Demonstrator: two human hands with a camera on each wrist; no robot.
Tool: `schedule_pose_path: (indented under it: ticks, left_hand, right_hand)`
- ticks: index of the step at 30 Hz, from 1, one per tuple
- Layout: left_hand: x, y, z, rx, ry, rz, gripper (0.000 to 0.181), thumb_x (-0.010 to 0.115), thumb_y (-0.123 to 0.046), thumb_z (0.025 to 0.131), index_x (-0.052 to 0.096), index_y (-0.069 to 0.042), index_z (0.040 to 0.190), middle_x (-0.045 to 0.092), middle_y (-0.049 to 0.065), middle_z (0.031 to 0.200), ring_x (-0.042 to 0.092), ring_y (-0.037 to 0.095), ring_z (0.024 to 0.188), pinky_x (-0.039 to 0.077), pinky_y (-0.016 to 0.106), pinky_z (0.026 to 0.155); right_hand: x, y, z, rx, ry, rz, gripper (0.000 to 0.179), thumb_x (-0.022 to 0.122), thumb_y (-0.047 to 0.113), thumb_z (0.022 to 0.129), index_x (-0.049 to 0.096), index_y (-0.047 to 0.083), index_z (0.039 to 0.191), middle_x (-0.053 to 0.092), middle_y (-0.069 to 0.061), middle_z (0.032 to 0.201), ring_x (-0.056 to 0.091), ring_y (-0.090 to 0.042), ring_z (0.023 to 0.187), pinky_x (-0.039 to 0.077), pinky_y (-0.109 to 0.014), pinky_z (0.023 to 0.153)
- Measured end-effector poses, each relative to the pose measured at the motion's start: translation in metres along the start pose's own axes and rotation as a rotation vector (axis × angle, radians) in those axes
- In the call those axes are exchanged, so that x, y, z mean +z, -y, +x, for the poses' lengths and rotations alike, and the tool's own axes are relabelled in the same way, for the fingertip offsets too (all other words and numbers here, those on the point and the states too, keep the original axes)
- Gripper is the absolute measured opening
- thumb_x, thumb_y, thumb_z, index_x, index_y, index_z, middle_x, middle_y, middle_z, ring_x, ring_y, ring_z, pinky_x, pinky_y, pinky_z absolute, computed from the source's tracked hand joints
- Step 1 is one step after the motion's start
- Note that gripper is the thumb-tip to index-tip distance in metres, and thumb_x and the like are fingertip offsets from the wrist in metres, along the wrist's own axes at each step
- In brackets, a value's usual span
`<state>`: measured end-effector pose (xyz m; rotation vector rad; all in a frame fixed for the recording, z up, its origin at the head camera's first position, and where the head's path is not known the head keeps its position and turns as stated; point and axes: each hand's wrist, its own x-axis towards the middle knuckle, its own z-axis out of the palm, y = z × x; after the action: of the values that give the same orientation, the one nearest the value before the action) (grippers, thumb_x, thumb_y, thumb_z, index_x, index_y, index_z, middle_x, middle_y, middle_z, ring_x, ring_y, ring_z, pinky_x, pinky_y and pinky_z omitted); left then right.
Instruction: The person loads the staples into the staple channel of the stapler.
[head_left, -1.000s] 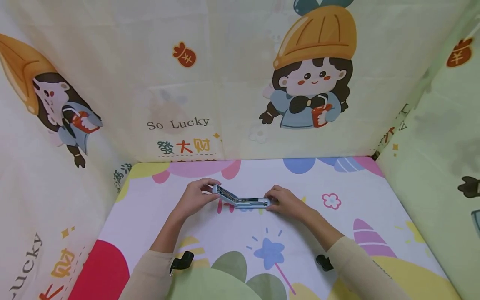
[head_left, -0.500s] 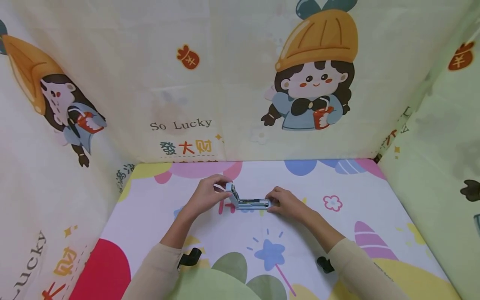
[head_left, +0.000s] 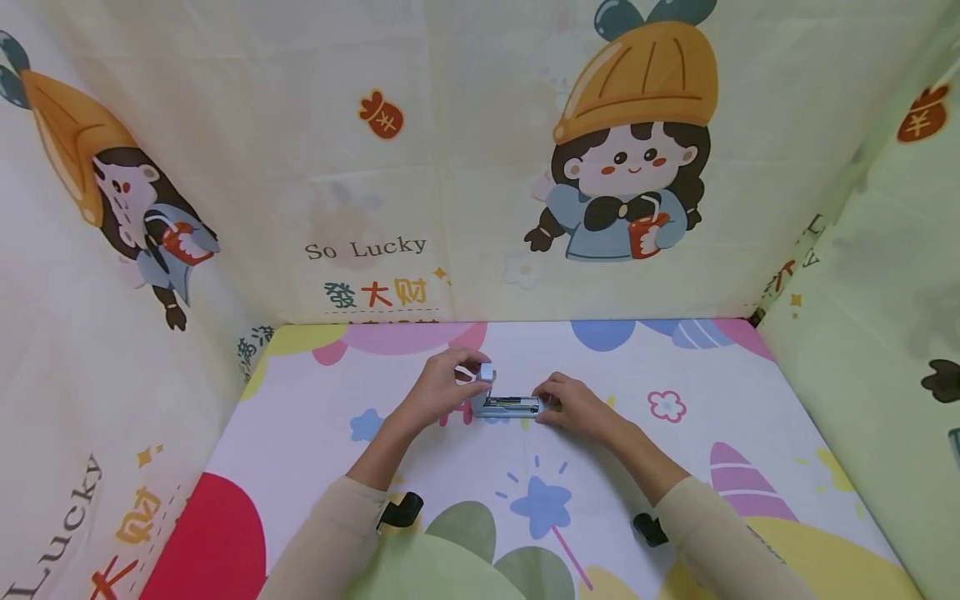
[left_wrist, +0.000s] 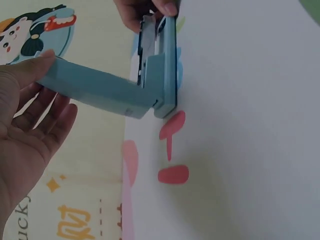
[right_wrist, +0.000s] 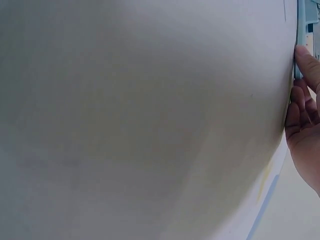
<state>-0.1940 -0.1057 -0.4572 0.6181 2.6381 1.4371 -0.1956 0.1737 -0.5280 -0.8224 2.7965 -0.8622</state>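
Observation:
A light blue stapler lies on the table with its top arm swung up, roughly upright from the base. My left hand pinches the free end of that arm between thumb and fingers. On the other side, my right hand grips the far end of the base, thumb in front and fingers behind. Metal parts show along the top of the base in the head view. Only the stapler's edge and part of my right hand come into the right wrist view.
A white cloth with coloured cartoon prints covers the table. Printed fabric walls stand behind it and on both sides. A black wrist camera sits at the left sleeve, another black device at the right sleeve.
My left hand has moved right, swinging the stapler's top arm from a low leftward slant up to nearly upright. My right hand has stayed in place on the base.

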Motion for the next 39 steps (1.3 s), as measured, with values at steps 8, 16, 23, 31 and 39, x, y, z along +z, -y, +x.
schedule_pose_path:
  ticks: [8,16,23,31,39]
  left_hand:
    - [0.017,-0.004,0.012,0.061,0.072,0.058,0.031,0.082,-0.014,0.089,0.072,-0.009,0.118,0.067,0.005,0.11,0.067,0.023,0.103,0.059,0.034,0.089]
    - [0.034,-0.01,0.019,0.073,0.136,0.159,0.033,0.081,-0.018,0.09,0.072,-0.011,0.121,0.066,0.001,0.11,0.062,0.015,0.101,0.056,0.03,0.09]
    - [0.042,-0.014,0.023,0.077,0.165,0.217,0.035,0.081,-0.018,0.09,0.072,-0.009,0.123,0.067,0.002,0.112,0.063,0.016,0.102,0.056,0.03,0.093]
    - [0.05,-0.011,0.028,0.115,0.212,0.239,0.031,0.08,-0.013,0.091,0.072,-0.007,0.121,0.07,0.004,0.114,0.064,0.016,0.105,0.054,0.031,0.097]
    - [0.053,-0.004,0.027,0.142,0.239,0.314,0.027,0.078,-0.012,0.092,0.074,-0.006,0.118,0.071,0.006,0.117,0.065,0.019,0.107,0.054,0.033,0.097]
  right_hand:
    - [0.0,-0.002,0.002,0.0,-0.001,0.016,0.035,0.084,0.021,0.087,0.073,0.007,0.116,0.064,-0.001,0.105,0.057,-0.012,0.09,0.053,-0.03,0.082]
    - [0.0,0.0,0.003,-0.005,0.005,0.017,0.034,0.085,0.022,0.086,0.072,0.007,0.114,0.062,-0.001,0.102,0.056,-0.011,0.089,0.053,-0.03,0.082]
    - [-0.001,-0.002,0.002,0.011,0.011,0.01,0.036,0.085,0.024,0.086,0.072,0.005,0.115,0.064,-0.002,0.103,0.057,-0.012,0.09,0.054,-0.032,0.084]
    - [-0.001,-0.007,0.002,-0.023,-0.013,-0.026,0.036,0.086,0.023,0.085,0.071,0.002,0.11,0.064,-0.004,0.1,0.056,-0.013,0.087,0.053,-0.032,0.081]
    - [0.001,-0.009,0.003,-0.022,-0.017,-0.012,0.037,0.086,0.025,0.085,0.07,0.002,0.108,0.062,-0.002,0.096,0.055,-0.012,0.085,0.052,-0.03,0.078]
